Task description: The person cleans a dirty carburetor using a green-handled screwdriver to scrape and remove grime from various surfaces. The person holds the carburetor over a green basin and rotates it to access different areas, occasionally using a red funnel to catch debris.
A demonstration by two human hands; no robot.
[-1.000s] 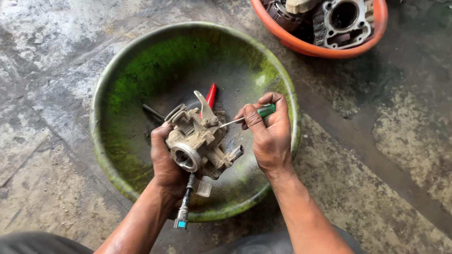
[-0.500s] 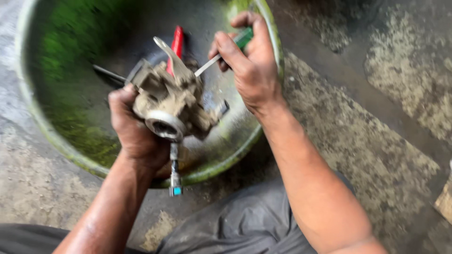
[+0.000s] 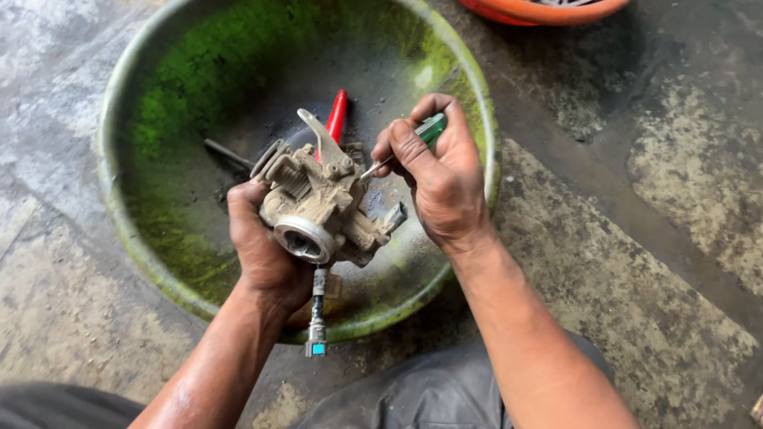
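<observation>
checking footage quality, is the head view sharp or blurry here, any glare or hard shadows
Head view: sharp on the grimy carburetor, left hand and right hand; soft, even light with no hard shadows; a pale sheen on the green basin rim; the orange tub is cropped at the top edge.

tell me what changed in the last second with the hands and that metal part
Little changed. The view swung and came back, so the orange tub now shows only its rim. The left hand still grips the carburetor, the right hand still holds the green-handled screwdriver against it, over the green basin.

Bare forearms, dark grey trousers (image 3: 413, 397)
</observation>
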